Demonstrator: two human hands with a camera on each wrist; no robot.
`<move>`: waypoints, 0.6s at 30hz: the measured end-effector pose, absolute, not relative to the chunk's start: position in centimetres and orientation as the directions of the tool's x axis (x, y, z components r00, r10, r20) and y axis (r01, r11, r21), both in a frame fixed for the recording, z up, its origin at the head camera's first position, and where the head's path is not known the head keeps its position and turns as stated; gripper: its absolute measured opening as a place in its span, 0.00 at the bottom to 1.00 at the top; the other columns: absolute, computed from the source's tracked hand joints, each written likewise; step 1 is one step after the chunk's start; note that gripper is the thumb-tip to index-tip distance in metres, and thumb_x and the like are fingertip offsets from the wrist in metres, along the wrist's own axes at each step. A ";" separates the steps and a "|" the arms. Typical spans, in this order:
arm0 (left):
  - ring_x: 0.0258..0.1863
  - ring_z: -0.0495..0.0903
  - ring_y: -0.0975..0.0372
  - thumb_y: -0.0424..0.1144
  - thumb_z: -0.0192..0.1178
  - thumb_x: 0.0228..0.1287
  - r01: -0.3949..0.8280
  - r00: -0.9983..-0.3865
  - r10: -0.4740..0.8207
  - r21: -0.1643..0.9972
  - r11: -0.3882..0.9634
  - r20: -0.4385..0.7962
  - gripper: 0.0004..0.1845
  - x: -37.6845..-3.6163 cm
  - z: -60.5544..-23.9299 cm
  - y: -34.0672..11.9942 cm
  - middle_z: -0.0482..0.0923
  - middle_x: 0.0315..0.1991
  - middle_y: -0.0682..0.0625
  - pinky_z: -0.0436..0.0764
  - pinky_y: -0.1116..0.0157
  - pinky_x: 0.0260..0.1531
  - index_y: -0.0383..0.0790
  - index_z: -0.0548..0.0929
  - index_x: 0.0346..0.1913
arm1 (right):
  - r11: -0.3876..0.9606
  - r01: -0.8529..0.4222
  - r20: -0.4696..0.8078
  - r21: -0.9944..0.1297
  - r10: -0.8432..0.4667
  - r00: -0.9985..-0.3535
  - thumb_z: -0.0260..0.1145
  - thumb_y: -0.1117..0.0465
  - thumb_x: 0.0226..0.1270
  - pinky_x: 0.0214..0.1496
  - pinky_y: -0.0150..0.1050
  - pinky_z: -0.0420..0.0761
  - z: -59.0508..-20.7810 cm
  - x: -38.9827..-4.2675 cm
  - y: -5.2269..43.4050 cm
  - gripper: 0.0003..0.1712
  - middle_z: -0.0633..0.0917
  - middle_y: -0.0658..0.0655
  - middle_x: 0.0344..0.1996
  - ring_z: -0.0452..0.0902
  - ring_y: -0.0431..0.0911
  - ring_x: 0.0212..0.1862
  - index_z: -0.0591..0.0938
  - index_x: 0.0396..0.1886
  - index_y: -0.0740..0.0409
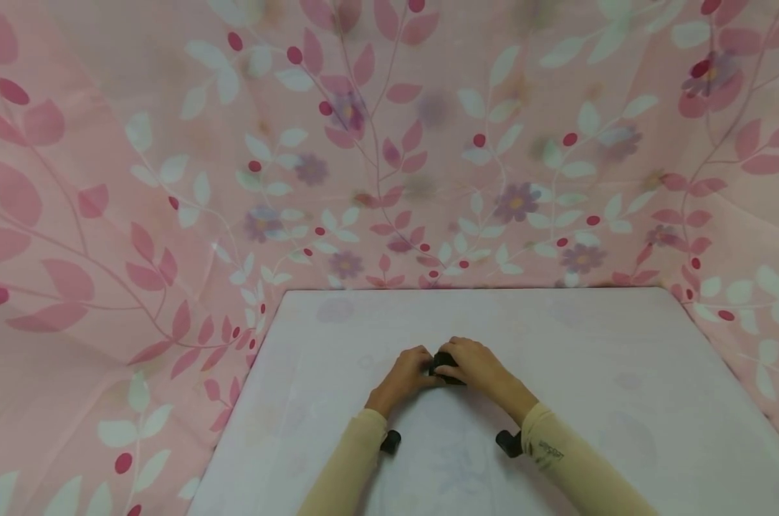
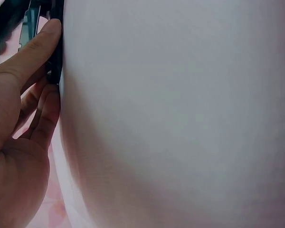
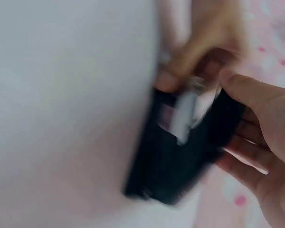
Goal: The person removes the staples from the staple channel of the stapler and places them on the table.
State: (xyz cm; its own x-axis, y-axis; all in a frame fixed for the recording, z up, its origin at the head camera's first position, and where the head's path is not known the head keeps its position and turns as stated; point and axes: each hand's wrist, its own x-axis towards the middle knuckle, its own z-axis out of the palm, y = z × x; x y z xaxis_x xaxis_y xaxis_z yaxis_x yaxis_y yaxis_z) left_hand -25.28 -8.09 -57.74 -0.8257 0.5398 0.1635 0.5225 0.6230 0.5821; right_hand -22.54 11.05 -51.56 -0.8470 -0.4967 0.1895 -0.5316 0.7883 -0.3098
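A black stapler (image 1: 452, 371), its hinged parts spread apart, stands on the white table between both hands. A silver metal strip (image 3: 184, 116) shows between its two black arms in the right wrist view, where the picture is blurred. My left hand (image 1: 405, 376) grips one side of it, with the thumb along the black part by the table surface in the left wrist view. From the other side my right hand (image 1: 482, 367) holds the other black arm between thumb and fingers. The fingers partly cover the stapler in the head view.
The white-covered table (image 1: 337, 330) reaches back to a pink floral curtain (image 1: 376, 179), which also hangs along both sides. Small black wrist cameras sit by the left cuff (image 1: 363, 430) and the right cuff (image 1: 536, 423).
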 end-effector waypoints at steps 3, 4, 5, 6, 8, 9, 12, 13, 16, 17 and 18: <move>0.37 0.76 0.69 0.47 0.76 0.49 0.489 -0.844 0.517 0.605 0.628 0.146 0.17 -25.3 -57.8 -8.0 0.81 0.36 0.56 0.75 0.72 0.41 0.46 0.90 0.42 | 0.758 -0.518 0.205 -0.397 -0.477 -0.855 0.72 0.49 0.60 0.42 0.43 0.80 -50.4 -22.5 12.6 0.19 0.84 0.50 0.36 0.78 0.43 0.37 0.85 0.46 0.56; 0.37 0.76 0.69 0.47 0.76 0.49 0.482 -0.847 0.513 0.607 0.632 0.139 0.17 -25.3 -57.8 -8.0 0.81 0.37 0.56 0.75 0.72 0.41 0.46 0.90 0.43 | 0.748 -0.513 0.205 -0.421 -0.473 -0.857 0.73 0.50 0.60 0.43 0.44 0.80 -49.9 -22.4 13.2 0.20 0.85 0.50 0.36 0.80 0.43 0.38 0.85 0.46 0.56; 0.37 0.76 0.69 0.47 0.76 0.49 0.479 -0.848 0.514 0.608 0.634 0.133 0.18 -25.3 -57.8 -7.9 0.81 0.37 0.56 0.75 0.72 0.41 0.46 0.89 0.44 | 0.738 -0.512 0.205 -0.439 -0.473 -0.857 0.73 0.50 0.60 0.44 0.44 0.81 -49.5 -22.3 13.8 0.19 0.85 0.50 0.36 0.81 0.44 0.38 0.85 0.46 0.57; 0.37 0.76 0.69 0.48 0.76 0.49 0.475 -0.849 0.514 0.608 0.636 0.126 0.19 -25.3 -57.8 -7.8 0.81 0.37 0.56 0.74 0.72 0.41 0.46 0.89 0.44 | 0.727 -0.508 0.204 -0.461 -0.471 -0.858 0.73 0.52 0.59 0.44 0.44 0.82 -49.1 -22.2 14.4 0.19 0.86 0.51 0.37 0.82 0.44 0.39 0.85 0.46 0.57; 0.36 0.74 0.69 0.48 0.76 0.49 0.472 -0.849 0.515 0.606 0.640 0.118 0.19 -25.3 -57.9 -7.9 0.80 0.37 0.57 0.73 0.72 0.40 0.46 0.89 0.45 | 0.702 -0.503 0.201 -0.504 -0.471 -0.859 0.73 0.54 0.59 0.44 0.44 0.83 -48.5 -22.0 15.5 0.19 0.86 0.52 0.37 0.84 0.46 0.40 0.85 0.46 0.59; 0.35 0.74 0.69 0.49 0.76 0.48 0.470 -0.850 0.514 0.604 0.643 0.114 0.20 -25.4 -58.0 -7.9 0.80 0.37 0.57 0.73 0.73 0.39 0.46 0.89 0.45 | 0.692 -0.502 0.200 -0.519 -0.472 -0.859 0.73 0.55 0.59 0.45 0.45 0.84 -48.2 -21.8 16.1 0.19 0.87 0.53 0.37 0.85 0.47 0.41 0.84 0.47 0.60; 0.35 0.72 0.69 0.49 0.76 0.48 0.468 -0.850 0.515 0.601 0.647 0.107 0.20 -25.4 -58.0 -7.9 0.80 0.37 0.57 0.72 0.73 0.38 0.46 0.89 0.46 | 0.683 -0.490 0.201 -0.542 -0.461 -0.864 0.73 0.56 0.59 0.46 0.47 0.84 -47.7 -21.4 17.8 0.19 0.87 0.54 0.38 0.85 0.49 0.42 0.84 0.47 0.62; 0.35 0.72 0.69 0.49 0.76 0.49 0.468 -0.850 0.516 0.600 0.649 0.104 0.20 -25.4 -58.0 -7.9 0.80 0.38 0.56 0.72 0.73 0.38 0.46 0.89 0.46 | 0.685 -0.488 0.203 -0.540 -0.457 -0.866 0.73 0.56 0.59 0.46 0.47 0.84 -47.7 -21.3 18.3 0.19 0.87 0.54 0.38 0.85 0.50 0.42 0.84 0.47 0.62; 0.35 0.71 0.69 0.48 0.76 0.50 0.472 -0.847 0.523 0.595 0.651 0.100 0.21 -25.3 -57.9 -7.9 0.80 0.38 0.55 0.72 0.73 0.37 0.45 0.89 0.47 | 0.697 -0.478 0.207 -0.534 -0.441 -0.873 0.74 0.56 0.59 0.46 0.48 0.84 -47.6 -20.9 19.9 0.20 0.87 0.55 0.38 0.85 0.51 0.42 0.84 0.47 0.62; 0.35 0.71 0.69 0.47 0.76 0.50 0.476 -0.845 0.526 0.593 0.649 0.101 0.21 -25.3 -57.8 -7.9 0.80 0.38 0.55 0.71 0.73 0.37 0.45 0.88 0.47 | 0.700 -0.473 0.207 -0.535 -0.435 -0.876 0.74 0.56 0.58 0.46 0.48 0.84 -47.6 -20.8 20.4 0.20 0.87 0.55 0.38 0.84 0.51 0.41 0.84 0.47 0.62; 0.35 0.71 0.68 0.47 0.76 0.50 0.479 -0.843 0.528 0.591 0.649 0.103 0.20 -25.3 -57.8 -7.9 0.80 0.38 0.54 0.71 0.73 0.37 0.44 0.88 0.47 | 0.704 -0.467 0.205 -0.535 -0.428 -0.880 0.74 0.57 0.58 0.46 0.48 0.84 -47.7 -20.7 21.0 0.19 0.87 0.54 0.38 0.84 0.51 0.41 0.84 0.47 0.62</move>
State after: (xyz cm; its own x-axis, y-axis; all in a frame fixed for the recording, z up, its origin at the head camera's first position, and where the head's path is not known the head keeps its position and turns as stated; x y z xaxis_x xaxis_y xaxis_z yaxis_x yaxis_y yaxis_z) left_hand -25.29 -7.89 -57.76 -0.8427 0.5285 0.1031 0.4793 0.6489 0.5910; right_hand -20.69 20.98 -47.71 -0.8802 -0.4277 0.2055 -0.4670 0.7042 -0.5348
